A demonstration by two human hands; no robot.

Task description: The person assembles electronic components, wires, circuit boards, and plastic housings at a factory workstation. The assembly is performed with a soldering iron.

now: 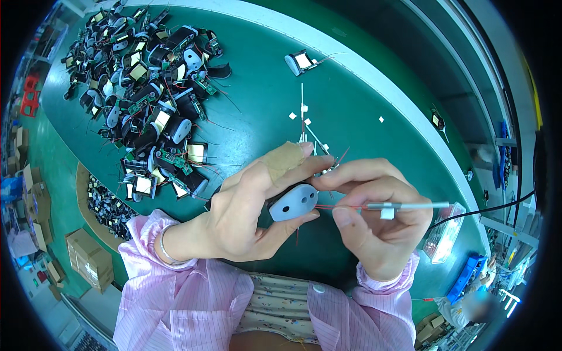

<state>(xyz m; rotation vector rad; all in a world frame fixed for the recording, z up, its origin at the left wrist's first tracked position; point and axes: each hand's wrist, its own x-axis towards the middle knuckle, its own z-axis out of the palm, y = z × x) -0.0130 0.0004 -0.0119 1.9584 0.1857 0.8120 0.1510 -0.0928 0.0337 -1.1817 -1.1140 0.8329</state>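
Observation:
My left hand (249, 205), its fingers bent and closed, holds a small electronic unit with a grey oval end cap (295, 203) that has several dark holes. Tan tape is wrapped around one of its fingers. Thin red wires (328, 206) run from the unit to my right hand (380, 205), whose thumb and fingers are pinched on them. Across the right fingers lies a thin pale rod-like lead (413, 205) with a small white block on it. Beyond the hands, loose thin leads with small white blocks (304, 109) lie on the green table (252, 99).
A large heap of similar black-and-grey units (146, 99) with circuit boards covers the table's left side. One single unit (301, 62) lies at the far middle. A clear plastic box (445, 234) and black cable (486, 209) are at right. Cardboard boxes (89, 257) stand lower left.

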